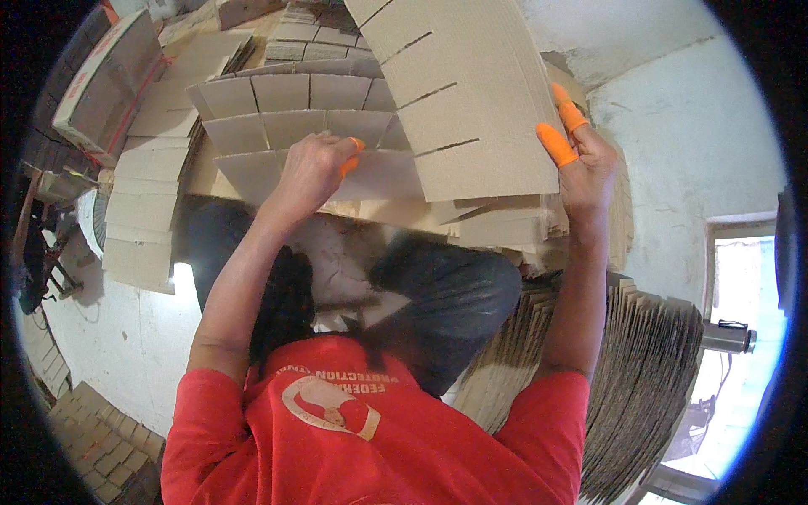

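My right hand, with orange finger covers, grips the right edge of a slotted cardboard sheet that is raised and tilted over the work pile. My left hand, also with an orange fingertip cover, is closed on the near edge of a cardboard divider grid whose strips interlock in rows. The slotted sheet overlaps the grid's right side. Below both hands lies a pile of flat cardboard pieces. My knees in dark trousers show under the pile.
A tall stack of cardboard sheets on edge stands at the lower right. More flat cardboard stacks lie at the left, with a closed carton behind them. Another divider stack sits lower left. A white wall and bright window are on the right.
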Demonstrator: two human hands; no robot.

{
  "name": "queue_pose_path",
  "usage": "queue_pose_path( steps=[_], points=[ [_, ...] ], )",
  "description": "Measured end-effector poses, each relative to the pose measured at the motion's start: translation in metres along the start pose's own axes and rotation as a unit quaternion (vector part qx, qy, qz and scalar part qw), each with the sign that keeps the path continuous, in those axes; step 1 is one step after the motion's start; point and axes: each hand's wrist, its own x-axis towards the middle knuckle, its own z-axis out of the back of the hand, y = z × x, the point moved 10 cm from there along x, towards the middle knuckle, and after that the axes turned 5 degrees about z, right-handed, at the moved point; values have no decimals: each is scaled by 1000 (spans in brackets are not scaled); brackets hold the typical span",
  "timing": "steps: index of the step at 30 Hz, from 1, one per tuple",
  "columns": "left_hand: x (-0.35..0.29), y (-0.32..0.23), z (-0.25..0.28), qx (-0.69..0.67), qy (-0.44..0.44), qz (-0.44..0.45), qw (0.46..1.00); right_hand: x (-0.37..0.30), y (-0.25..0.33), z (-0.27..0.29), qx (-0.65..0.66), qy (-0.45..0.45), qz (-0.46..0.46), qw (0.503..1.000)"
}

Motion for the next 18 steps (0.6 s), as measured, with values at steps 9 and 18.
queue_pose_path(
  steps=[9, 18],
  points=[
    [-2, 11, -8, 13, -1, 37, 999, 4, -12, -12, 46, -12, 10, 999],
    [30, 8, 13, 45, 64, 62, 995, -5, -32, -40, -7, 26, 40, 999]
  ],
)
